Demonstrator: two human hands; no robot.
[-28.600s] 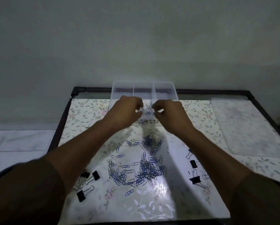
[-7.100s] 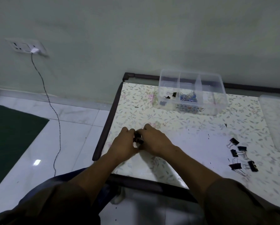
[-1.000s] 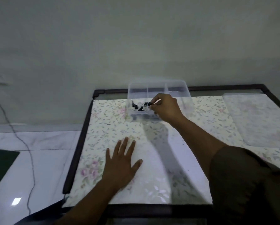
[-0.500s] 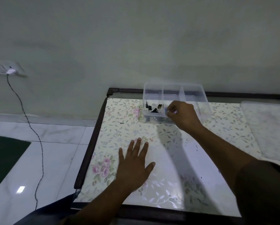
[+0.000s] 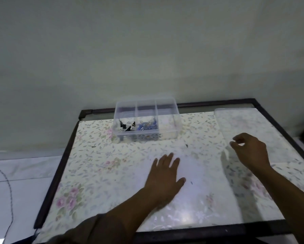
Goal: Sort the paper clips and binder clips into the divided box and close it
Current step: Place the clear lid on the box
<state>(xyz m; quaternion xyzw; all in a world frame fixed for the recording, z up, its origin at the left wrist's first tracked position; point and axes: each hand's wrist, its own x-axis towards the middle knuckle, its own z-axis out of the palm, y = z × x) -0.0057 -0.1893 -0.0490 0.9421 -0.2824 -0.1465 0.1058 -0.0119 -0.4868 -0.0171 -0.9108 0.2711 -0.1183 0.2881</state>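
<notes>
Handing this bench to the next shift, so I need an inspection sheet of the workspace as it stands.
Surface: floral-covered table, dark frame.
Job's things: divided box open; binder clips in its left compartment, paper clips in the middle, right one looks empty; lid flat on the table's right side.
Clutter: nothing seen.
Hands: left hand flat on the table; right hand over the lid, fingers loosely curled, holding nothing.
Cables: one cable on the floor, left.
Surroundings: plain wall, tiled floor.
</notes>
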